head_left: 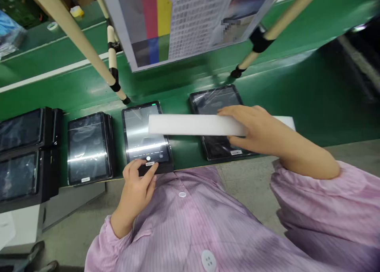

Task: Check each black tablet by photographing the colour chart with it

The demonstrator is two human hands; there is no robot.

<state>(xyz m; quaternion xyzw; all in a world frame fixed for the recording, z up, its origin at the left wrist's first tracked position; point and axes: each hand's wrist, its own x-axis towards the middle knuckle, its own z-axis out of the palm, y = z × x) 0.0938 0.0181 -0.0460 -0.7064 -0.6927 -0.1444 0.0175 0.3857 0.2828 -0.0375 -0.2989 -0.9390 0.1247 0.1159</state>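
My right hand (255, 129) is closed round a long white board (190, 124), seen nearly edge-on and held above the bench. The board hides part of two tablets below it. Beneath its left end lies a tablet with a lit screen (142, 133), showing what looks like a camera view with a white round button. At that tablet's lower edge, my left hand (139, 185) has its fingers apart, with fingertips touching near a small white label. A dark-screened tablet (212, 102) rests under the board and my right hand.
Stacked tablets (87, 149) stand left of the lit one, with more stacks (20, 129) farther left. A printed colour chart panel (190, 23) leans over the green bench (299, 94) between beige pipes (74, 38) with black joints. A tape roll (77, 12) lies behind.
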